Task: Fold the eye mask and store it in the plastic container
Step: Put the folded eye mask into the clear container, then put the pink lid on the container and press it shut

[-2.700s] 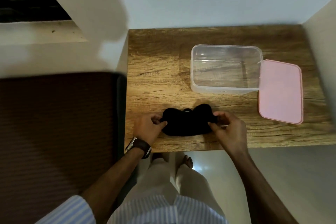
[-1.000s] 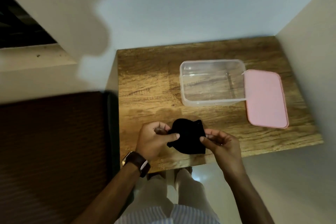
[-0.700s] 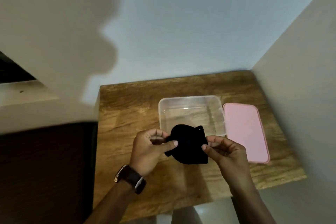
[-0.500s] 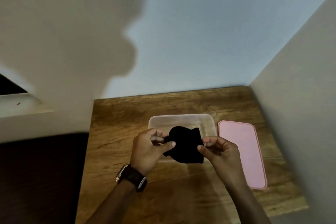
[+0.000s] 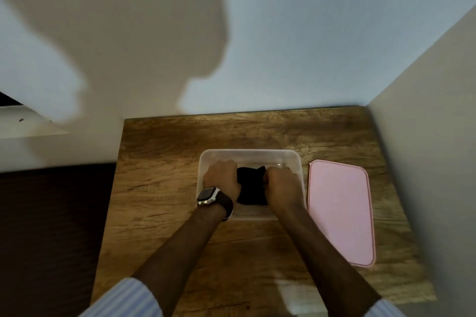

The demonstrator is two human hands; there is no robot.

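Note:
The black eye mask (image 5: 251, 189), folded in half, is down inside the clear plastic container (image 5: 247, 154) on the wooden table. My left hand (image 5: 222, 179) grips its left edge and my right hand (image 5: 280, 186) grips its right edge, both hands lowered into the container. Their fingers curl under and are hidden. A watch sits on my left wrist.
The pink lid (image 5: 340, 210) lies flat on the wooden table (image 5: 159, 188) just right of the container. A wall closes the table's right side and another stands behind it. A dark surface (image 5: 46, 226) lies to the left.
Both hands carried the folded mask from above the table's front edge forward and down into the container. The camera view has tilted upward meanwhile.

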